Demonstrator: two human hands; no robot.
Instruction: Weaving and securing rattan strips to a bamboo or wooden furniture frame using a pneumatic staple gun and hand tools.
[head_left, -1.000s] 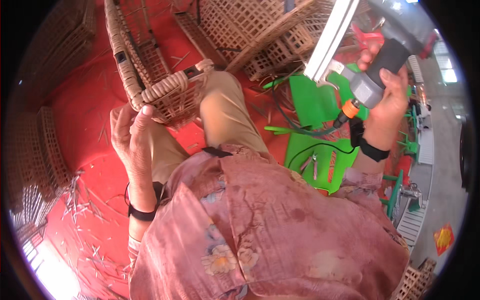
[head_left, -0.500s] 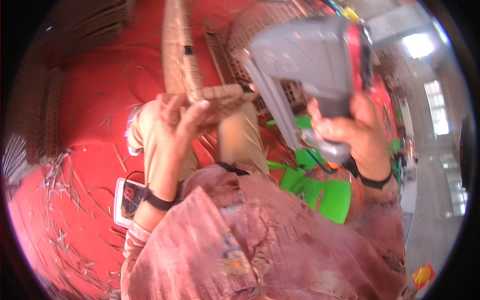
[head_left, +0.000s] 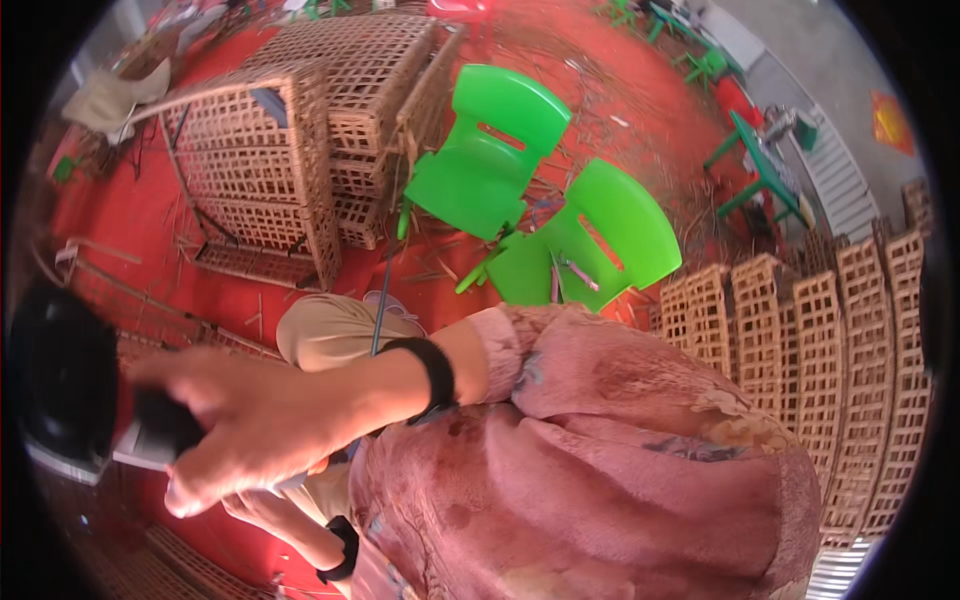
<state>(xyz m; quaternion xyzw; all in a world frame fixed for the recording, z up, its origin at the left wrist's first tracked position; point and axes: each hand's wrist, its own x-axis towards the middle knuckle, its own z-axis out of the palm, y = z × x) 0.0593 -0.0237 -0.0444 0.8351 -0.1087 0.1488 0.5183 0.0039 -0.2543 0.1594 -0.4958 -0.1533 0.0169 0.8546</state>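
I note the view has swung sharply since half a second ago. The right hand [head_left: 250, 425], then raised at upper right with the grey power tool [head_left: 70, 385], now reaches across the body to the lower left, the tool blurred at the frame edge. The left hand, earlier up at the woven frame, is now hidden below the right forearm; only its wristband [head_left: 343, 548] shows. Two green chairs [head_left: 545, 205] have come into full view.
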